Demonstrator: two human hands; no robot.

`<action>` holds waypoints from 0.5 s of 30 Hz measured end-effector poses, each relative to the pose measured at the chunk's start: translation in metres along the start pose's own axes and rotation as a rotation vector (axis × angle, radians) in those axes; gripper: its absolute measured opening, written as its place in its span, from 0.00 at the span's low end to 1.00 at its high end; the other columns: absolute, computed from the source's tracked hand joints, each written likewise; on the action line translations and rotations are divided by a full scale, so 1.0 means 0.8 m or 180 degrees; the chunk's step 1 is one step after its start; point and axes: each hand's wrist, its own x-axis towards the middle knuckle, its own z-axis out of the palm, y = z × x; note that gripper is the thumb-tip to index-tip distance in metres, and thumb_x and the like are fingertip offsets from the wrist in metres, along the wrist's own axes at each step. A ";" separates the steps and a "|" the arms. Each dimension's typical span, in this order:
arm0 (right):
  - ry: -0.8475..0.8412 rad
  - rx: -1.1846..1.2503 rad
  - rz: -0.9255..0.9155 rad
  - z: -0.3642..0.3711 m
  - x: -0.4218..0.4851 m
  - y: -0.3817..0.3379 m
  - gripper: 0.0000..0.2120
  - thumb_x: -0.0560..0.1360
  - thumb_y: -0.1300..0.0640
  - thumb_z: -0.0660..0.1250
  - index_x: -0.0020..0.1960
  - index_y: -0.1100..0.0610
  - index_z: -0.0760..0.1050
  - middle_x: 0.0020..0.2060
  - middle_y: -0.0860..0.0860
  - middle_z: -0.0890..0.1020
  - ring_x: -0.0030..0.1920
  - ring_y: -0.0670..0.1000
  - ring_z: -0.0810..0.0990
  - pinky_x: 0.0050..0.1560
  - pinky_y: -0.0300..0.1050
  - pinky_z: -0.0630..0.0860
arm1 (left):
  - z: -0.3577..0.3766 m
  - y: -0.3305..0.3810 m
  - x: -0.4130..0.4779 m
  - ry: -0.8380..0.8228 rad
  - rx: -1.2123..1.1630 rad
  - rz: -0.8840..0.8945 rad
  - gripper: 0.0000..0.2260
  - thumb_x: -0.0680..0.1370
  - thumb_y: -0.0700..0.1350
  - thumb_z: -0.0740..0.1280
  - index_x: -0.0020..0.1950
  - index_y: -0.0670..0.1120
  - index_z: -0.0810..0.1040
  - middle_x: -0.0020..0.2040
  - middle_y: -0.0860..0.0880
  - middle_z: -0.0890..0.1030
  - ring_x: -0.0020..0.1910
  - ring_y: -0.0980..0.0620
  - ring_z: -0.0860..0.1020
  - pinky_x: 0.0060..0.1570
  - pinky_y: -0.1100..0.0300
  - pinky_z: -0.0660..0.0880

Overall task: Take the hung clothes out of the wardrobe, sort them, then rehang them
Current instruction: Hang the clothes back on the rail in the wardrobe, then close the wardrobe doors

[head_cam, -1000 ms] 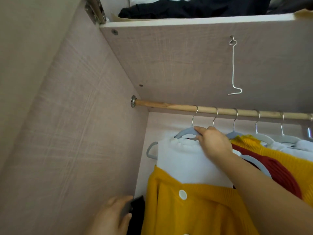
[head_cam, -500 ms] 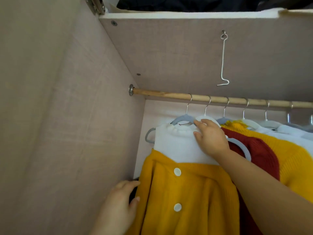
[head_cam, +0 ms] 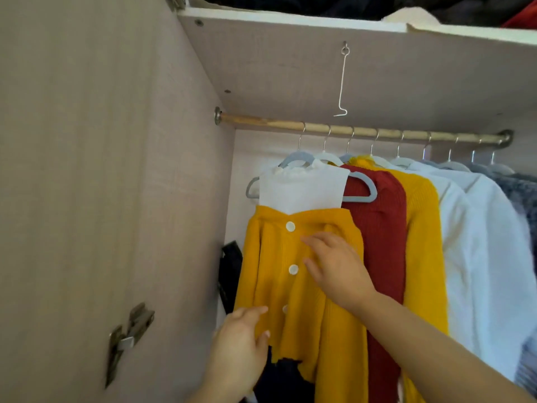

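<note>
Nearest the camera, the left hand (head_cam: 236, 349) comes up from below with its fingers loosely spread, the fingertips touching the lower left edge of the yellow buttoned cardigan (head_cam: 293, 286) without gripping it. Just above, the right hand (head_cam: 334, 269) lies flat on the cardigan's front beside the row of white buttons (head_cam: 293, 269), fingers open and slightly apart, pinching nothing. The cardigan hangs first in line at the left end of the wardrobe, worn over a white sleeveless top (head_cam: 302, 189) on a grey hanger (head_cam: 299, 157) whose hook sits on the wooden rail (head_cam: 290, 125). Behind it — packed close — hang a red knit (head_cam: 380, 228), another yellow knit (head_cam: 421, 228) and white garments (head_cam: 479, 228), each on its own hanger further along the rail, with darker grey pieces at the far right. The cardigan looks a soft, light ribbed knit that will sag and stretch if pulled by the hem, and it could slide off the top beneath. The safer hold is likely the hanger at its neck just under the hook, lifting it clear of the rail while the other hand supports the body of the knit from below.
</note>
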 end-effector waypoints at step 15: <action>-0.0402 0.0577 0.0091 -0.089 -0.252 -0.125 0.21 0.78 0.52 0.62 0.69 0.55 0.68 0.64 0.53 0.73 0.63 0.54 0.70 0.62 0.44 0.65 | -0.089 0.079 -0.221 0.0017 0.0103 -0.0336 0.19 0.78 0.44 0.61 0.70 0.51 0.67 0.66 0.49 0.71 0.64 0.50 0.70 0.62 0.57 0.67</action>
